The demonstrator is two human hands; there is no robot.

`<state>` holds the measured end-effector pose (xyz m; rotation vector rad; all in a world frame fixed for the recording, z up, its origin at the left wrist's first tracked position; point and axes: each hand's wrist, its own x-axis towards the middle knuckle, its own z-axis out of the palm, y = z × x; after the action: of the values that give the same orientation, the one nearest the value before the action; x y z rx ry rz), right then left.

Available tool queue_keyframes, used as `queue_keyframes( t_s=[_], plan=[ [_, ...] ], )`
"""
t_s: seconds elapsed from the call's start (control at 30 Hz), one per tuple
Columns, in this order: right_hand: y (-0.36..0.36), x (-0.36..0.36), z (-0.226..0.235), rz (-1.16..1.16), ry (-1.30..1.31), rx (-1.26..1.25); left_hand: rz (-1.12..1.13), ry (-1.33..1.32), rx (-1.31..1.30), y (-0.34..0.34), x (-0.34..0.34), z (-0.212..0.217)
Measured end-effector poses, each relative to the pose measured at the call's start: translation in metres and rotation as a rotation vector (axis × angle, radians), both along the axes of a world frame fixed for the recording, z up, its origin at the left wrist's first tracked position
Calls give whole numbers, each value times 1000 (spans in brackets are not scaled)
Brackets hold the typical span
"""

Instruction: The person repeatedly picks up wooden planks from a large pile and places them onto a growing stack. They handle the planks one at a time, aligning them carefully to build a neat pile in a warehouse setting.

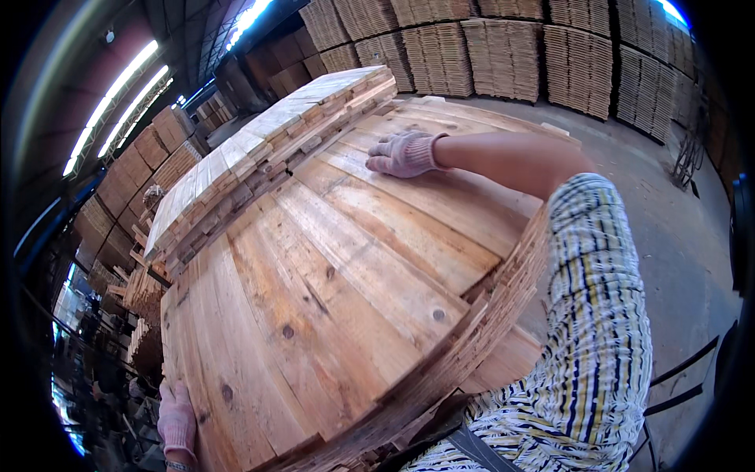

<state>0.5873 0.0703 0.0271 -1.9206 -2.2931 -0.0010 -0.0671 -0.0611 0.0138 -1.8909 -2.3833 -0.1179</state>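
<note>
Through the head camera I have a broad layer of planed boards (338,259) in front of me, lying side by side with dark knots in the grain, on top of a stack of timber (503,295) whose ragged layered ends show along its right edge. My right hand (403,152), in a pale pink knit glove, reaches across to the far part of the stack and rests palm down on the boards; its fingers lie nearly straight, slightly parted, pinching nothing that I can see. My left hand (176,415), gloved the same way, is at the near left corner, its fingertips against the outermost board; two fingers show a little apart, and I cannot tell whether the hidden thumb grips below. Along the far left edge a second, higher pile of boards (212,169) stands close against this layer, its cut ends facing me. The striped sleeve (598,291) of my right arm crosses beyond the stack's right edge, over a grey floor (668,212). Farther off I see tall bundles of stacked wood (507,59) in rows, and bright strip lights (118,106) overhead at the left.
</note>
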Motion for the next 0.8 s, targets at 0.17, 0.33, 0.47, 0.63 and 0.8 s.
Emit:
queue_keyframes(
  t_s=[0.17, 0.33, 0.47, 0.63, 0.8],
  plan=[
    [86, 16, 7, -78, -24, -55, 88, -78, 150, -11, 12, -2],
    [136, 27, 16, -161, -57, -67, 158, -123, 52, -17, 54, 20],
    [160, 35, 15, -182, 17, -26, -25, 105, 89, -23, 37, 12],
    [198, 46, 4, -201, 31, -46, 105, 119, -46, -21, 58, 26],
    [152, 44, 19, -145, 47, -65, 184, -24, -96, -16, 75, 36]
  ],
)
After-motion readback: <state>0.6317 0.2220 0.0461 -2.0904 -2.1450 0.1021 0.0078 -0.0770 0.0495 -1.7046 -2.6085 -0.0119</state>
